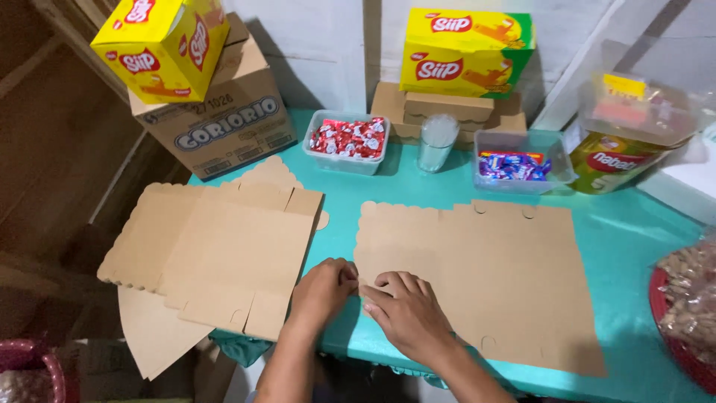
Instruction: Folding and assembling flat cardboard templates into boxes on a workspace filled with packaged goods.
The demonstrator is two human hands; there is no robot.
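Observation:
A flat brown cardboard box blank [492,276] with scalloped edges lies on the teal table [634,246]. My left hand [322,289] and my right hand [406,310] meet at its near left edge, fingers pinching the cardboard there. A stack of similar flat cardboard blanks [224,254] lies to the left, overhanging the table's edge.
At the back stand a clear tub of red-wrapped sweets [348,139], a plastic cup [437,142], a clear tub of blue-wrapped sweets [514,164], yellow snack boxes [466,52] on cardboard cartons [224,119], and a lidded tin [619,149]. A red basket of nuts [686,313] sits at right.

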